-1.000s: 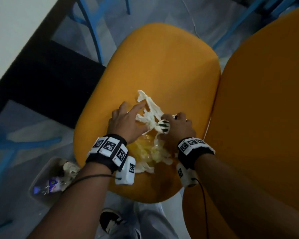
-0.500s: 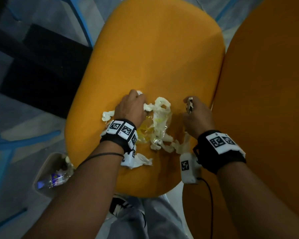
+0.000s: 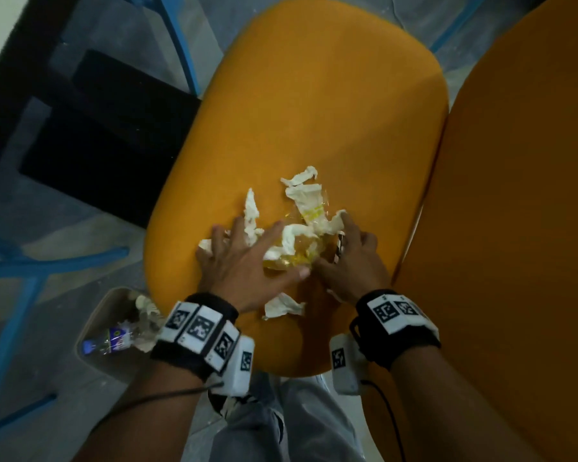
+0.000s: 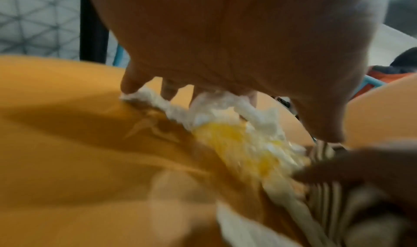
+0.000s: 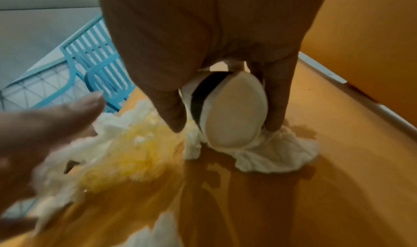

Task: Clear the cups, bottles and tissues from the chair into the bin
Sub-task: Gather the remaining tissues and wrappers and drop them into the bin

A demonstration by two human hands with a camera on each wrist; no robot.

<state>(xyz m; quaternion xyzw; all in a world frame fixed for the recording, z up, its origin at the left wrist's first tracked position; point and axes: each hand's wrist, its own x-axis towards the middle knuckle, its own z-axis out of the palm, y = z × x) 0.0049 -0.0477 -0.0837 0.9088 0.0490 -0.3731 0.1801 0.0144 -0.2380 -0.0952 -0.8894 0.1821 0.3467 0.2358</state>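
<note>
White crumpled tissues [image 3: 301,191] and a yellowish clear wrapper [image 3: 294,256] lie in a heap on the orange chair seat [image 3: 314,95]. My left hand [image 3: 244,241] lies flat on the heap's left side, fingers spread and straight, touching the tissues [image 4: 214,106]. My right hand [image 3: 351,258] is at the heap's right edge. It pinches a flattened black-and-white striped paper cup [image 5: 234,111] between thumb and fingers, and the cup's end presses on a tissue [image 5: 270,158]. One tissue scrap [image 3: 282,306] lies loose between my wrists.
A bin [image 3: 94,315] stands on the floor below the seat's front left corner, holding a plastic bottle [image 3: 109,341] and some paper. A second orange chair [image 3: 514,195] abuts on the right. Blue chair legs [image 3: 181,45] stand behind on the left.
My left hand has gone from curled over the tissues to flat and spread. The right hand, still holding the cup, has come in against the heap. The tissues lie more spread out.
</note>
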